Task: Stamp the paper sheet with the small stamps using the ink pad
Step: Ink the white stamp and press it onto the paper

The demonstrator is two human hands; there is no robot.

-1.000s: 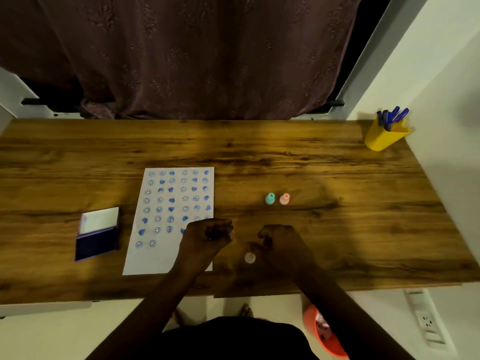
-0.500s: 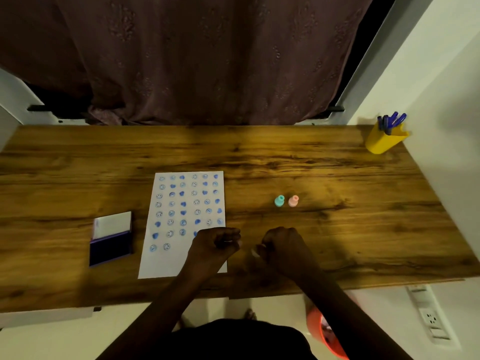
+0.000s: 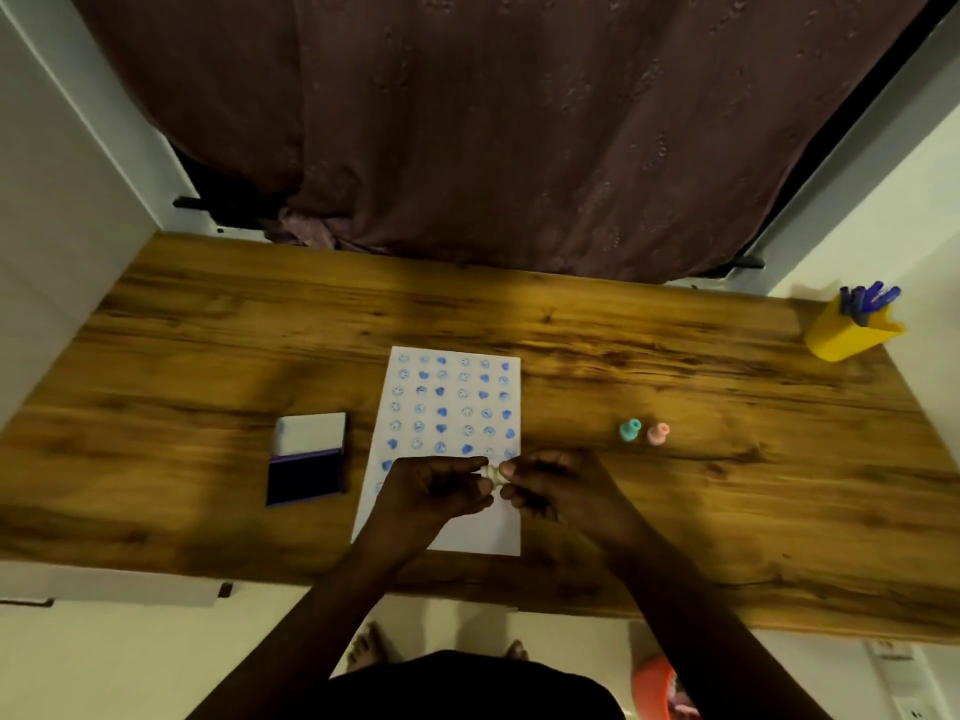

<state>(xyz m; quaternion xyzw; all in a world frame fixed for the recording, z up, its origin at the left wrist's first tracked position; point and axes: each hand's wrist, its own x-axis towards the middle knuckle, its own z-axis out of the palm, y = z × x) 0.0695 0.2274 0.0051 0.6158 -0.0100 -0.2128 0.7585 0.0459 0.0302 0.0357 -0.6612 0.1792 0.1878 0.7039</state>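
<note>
A white paper sheet (image 3: 447, 402) with rows of blue smiley and heart prints lies on the wooden desk (image 3: 675, 501). My left hand (image 3: 434, 491) and my right hand (image 3: 558, 485) meet above the sheet's lower part, and both pinch a small cream stamp (image 3: 491, 473) between their fingertips. An open ink pad (image 3: 306, 474) with a dark blue pad and a raised white lid sits left of the sheet. A teal stamp (image 3: 630, 430) and a pink stamp (image 3: 657, 433) stand upright to the right.
A yellow holder (image 3: 847, 335) with blue pens stands at the desk's far right corner. A brown curtain (image 3: 493, 122) hangs behind the desk. White walls flank both ends. An orange bin (image 3: 655, 685) sits on the floor at the lower right.
My right hand picked the cream stamp up from the desk and brought it to my left hand. Both hands now hold it over the sheet; the camera view shifted.
</note>
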